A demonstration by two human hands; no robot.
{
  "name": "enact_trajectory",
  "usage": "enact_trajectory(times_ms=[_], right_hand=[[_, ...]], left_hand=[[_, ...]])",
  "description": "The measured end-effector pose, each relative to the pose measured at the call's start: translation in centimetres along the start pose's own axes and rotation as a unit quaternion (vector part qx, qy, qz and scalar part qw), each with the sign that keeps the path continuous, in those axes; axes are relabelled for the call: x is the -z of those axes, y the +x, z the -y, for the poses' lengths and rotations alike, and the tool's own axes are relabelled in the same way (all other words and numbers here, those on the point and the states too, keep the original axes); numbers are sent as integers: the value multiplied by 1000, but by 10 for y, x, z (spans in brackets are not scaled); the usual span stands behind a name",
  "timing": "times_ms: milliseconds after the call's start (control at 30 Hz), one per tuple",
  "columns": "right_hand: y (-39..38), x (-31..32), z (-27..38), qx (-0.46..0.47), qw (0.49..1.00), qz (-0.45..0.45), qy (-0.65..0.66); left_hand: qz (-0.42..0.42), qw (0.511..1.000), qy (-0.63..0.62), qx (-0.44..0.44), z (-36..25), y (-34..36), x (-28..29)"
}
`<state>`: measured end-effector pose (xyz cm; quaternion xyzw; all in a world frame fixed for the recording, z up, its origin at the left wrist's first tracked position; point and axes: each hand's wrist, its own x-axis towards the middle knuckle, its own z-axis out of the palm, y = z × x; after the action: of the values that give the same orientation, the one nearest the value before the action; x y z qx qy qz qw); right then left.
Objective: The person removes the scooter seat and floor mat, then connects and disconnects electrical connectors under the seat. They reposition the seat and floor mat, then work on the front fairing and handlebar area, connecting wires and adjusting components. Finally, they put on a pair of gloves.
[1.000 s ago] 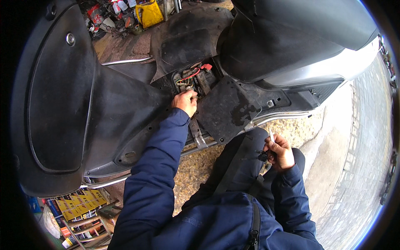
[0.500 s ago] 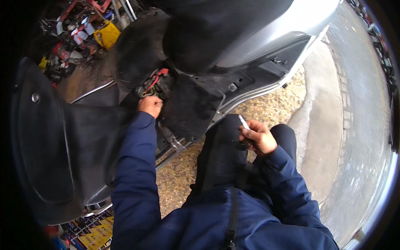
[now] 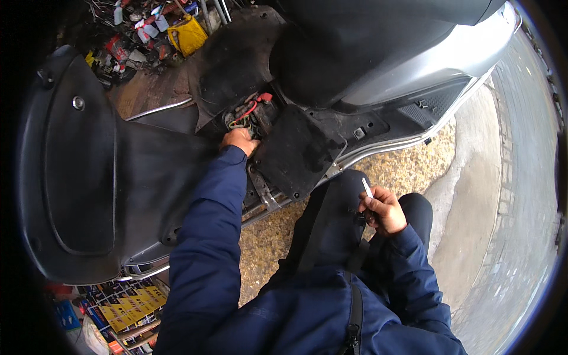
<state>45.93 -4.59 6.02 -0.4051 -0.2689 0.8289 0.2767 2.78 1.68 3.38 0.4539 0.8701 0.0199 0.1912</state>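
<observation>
A scooter's floorboard has an open compartment (image 3: 249,120) with red and yellow wires (image 3: 247,113) and a red connector cover (image 3: 264,97). My left hand (image 3: 239,141) reaches into its near edge, fingers curled down among the wires. Its fingertips are hidden, so what they grip does not show. Beside it a black rubber mat (image 3: 299,151) covers part of the floorboard. Above my knee, my right hand (image 3: 384,211) pinches a slim white stick-like piece (image 3: 367,188) between thumb and fingers. Something small and dark shows under those fingers, too unclear to name.
The scooter's long black seat (image 3: 77,171) lies at the left; its silver body panel (image 3: 414,77) rises at the upper right. Cluttered parts and a yellow container (image 3: 187,35) are at the back left. Boxes (image 3: 127,310) stand lower left. Pavement (image 3: 467,177) runs along the right.
The whole view has shifted, so the scooter sits farther right in the picture. My left hand stays at the compartment, and my right hand still pinches the white piece.
</observation>
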Motion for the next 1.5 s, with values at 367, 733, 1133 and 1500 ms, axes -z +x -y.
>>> enact_trajectory(times_ms=[367, 733, 1133, 1500], right_hand=[[10, -21, -7, -42, 999, 10, -16], [50, -87, -8, -82, 984, 51, -151], [67, -121, 1, -29, 983, 58, -173], [76, -137, 10, -48, 978, 64, -194]], left_hand=[[-67, 977, -201, -11, -11, -80, -1], [-41, 965, -258, -17, -7, -81, -5], [85, 599, -796, 33, 29, -123, 12], [49, 500, -864, 38, 34, -149, 16]])
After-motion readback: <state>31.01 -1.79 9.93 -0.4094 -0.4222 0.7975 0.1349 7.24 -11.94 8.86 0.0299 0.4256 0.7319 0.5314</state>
